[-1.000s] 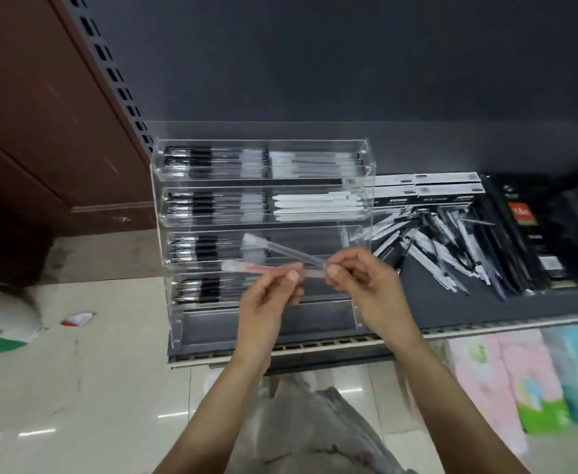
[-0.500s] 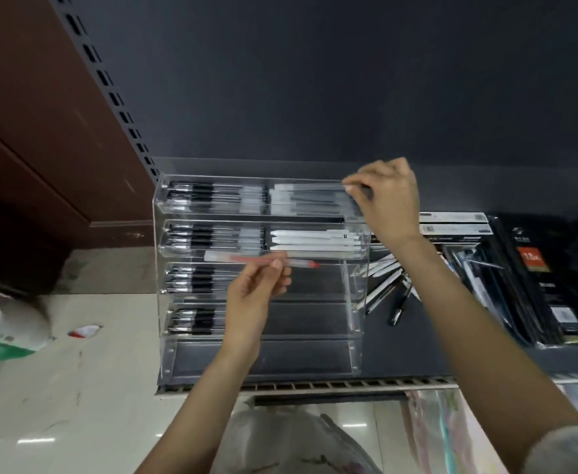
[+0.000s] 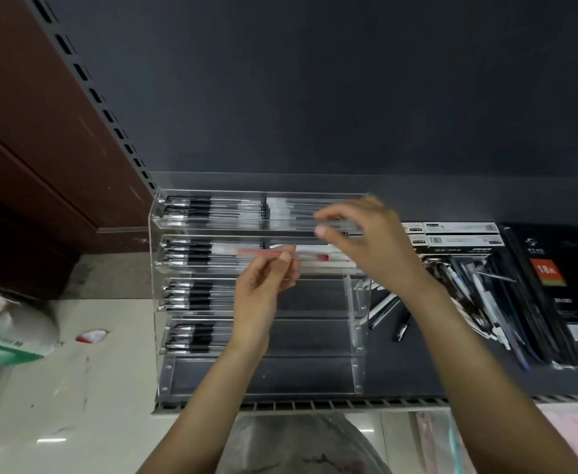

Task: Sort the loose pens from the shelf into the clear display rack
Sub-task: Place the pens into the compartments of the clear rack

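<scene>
Two bare forearms reach up from the bottom edge toward a dark shelf (image 3: 417, 364). Below the shelf's slotted front lip lies a crumpled grey plastic bag (image 3: 301, 446).

On the shelf's left part stands a clear display rack (image 3: 357, 302) with stepped tiers rising toward the back. The lowest tier at the front holds nothing visible. The next two tiers have black-gripped pens (image 3: 191, 292) lying sideways in their left halves.

The left hand (image 3: 263, 285) is raised in front of the rack's middle tiers. Its thumb and fingertips pinch a red pen (image 3: 256, 253) with a clear barrel, held level and crosswise in front of the second tier from the top. That tier holds more black-gripped pens on the left and white pens (image 3: 325, 260) on the right.

The right hand (image 3: 362, 241) is higher and farther back, at the right end of the top tier. Its fingers are curled, and thumb and fingertips pinch a clear pen (image 3: 338, 224) lying level along that tier's front edge; the hand is blurred, so the exact grip is hard to make out.

To the right of the rack, a heap of loose pens (image 3: 461, 285) lies on the shelf, with a few black ones near the rack's side. Beyond the heap lie flat white-labelled boxes (image 3: 458, 234), and at far right dark packaged goods (image 3: 554, 289).

At left, beyond the shelf, are a pale tiled floor (image 3: 75, 388), scraps of litter and a brown wooden panel (image 3: 24, 131).
</scene>
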Motion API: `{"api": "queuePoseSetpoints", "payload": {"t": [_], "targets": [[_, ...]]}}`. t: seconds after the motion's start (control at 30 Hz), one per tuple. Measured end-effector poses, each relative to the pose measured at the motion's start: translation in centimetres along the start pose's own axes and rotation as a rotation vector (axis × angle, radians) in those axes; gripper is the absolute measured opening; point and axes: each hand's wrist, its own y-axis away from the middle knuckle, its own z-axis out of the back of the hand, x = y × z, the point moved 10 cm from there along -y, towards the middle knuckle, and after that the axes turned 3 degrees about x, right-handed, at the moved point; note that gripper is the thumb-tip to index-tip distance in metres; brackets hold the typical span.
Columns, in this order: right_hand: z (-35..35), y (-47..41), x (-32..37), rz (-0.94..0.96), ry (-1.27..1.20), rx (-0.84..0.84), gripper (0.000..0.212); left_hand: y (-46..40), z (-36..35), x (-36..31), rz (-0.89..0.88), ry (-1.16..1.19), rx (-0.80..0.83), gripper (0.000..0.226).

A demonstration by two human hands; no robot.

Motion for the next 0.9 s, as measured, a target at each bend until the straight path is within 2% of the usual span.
{"api": "queuePoseSetpoints", "payload": {"t": [0.07, 0.13, 0.17, 0.23, 0.3, 0.4, 0.67, 0.9], "targets": [[-0.9, 1.1, 0.5, -0.007, -0.064, 0.071, 0.021, -0.4, -1.2, -1.0, -0.022, 0.002, 0.027, 0.018], [0.2, 1.3, 0.1, -0.007, -0.068, -0.02, 0.012, -1.0, -2.5, -2.1, -0.038, -0.075, 0.099, 0.02], [1.2, 1.3, -0.4, -0.013, -0.048, -0.093, 0.008, -1.4, -3.1, -2.7, -0.054, -0.186, 0.15, 0.02], [3.0, 1.0, -2.0, -0.055, 0.02, -0.21, 0.006, -2.4, -3.3, -4.0, -0.173, -0.561, 0.199, 0.022], [4.0, 0.7, -4.0, -0.107, 0.096, -0.245, 0.007, -3.2, -2.1, -6.3, -0.393, -0.929, 0.077, 0.026], [3.9, 0.1, -5.6, -0.135, 0.159, -0.227, 0.006, -3.5, -0.6, -8.4, -0.584, -1.189, -0.109, 0.042], [2.1, -1.1, -5.0, -0.092, 0.346, -0.208, 0.004, -6.2, -1.3, -7.0, -0.588, -1.424, -0.021, 0.048], [1.0, -1.7, -4.9, -0.127, 0.515, -0.18, 0.004, -6.3, -1.5, -6.9, -0.619, -1.403, 0.007, 0.039]]}}
